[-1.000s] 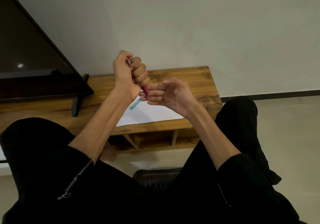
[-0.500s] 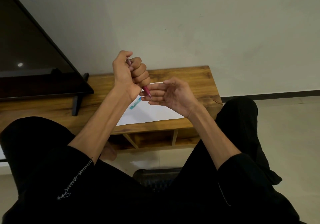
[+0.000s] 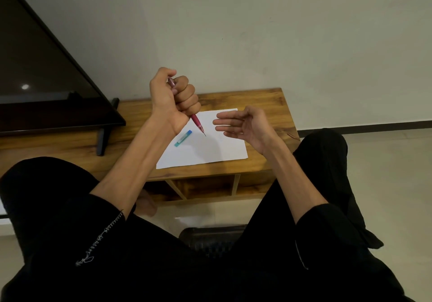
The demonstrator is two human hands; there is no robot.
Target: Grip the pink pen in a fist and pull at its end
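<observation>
My left hand [image 3: 174, 98] grips a pink mechanical pencil [image 3: 198, 124] in its fist, tip pointing down and to the right, thumb over the top end. My right hand [image 3: 243, 124] hovers to the right of the pencil tip, fingers straight and relaxed, holding nothing, a short gap away. Below both hands a white sheet of paper [image 3: 210, 149] lies on a low wooden table [image 3: 264, 100]. A small blue-green lead case [image 3: 183, 138] lies on the sheet's left part.
A dark flat screen [image 3: 46, 72] on black feet stands at the table's left. Open shelf compartments [image 3: 205, 187] sit under the tabletop. My legs in black clothing fill the foreground, a dark seat [image 3: 210, 238] between them. A plain wall rises behind; pale floor at right.
My right hand has drawn away to the right from the pencil tip it was touching. The left hand keeps its grip on the pencil, almost still.
</observation>
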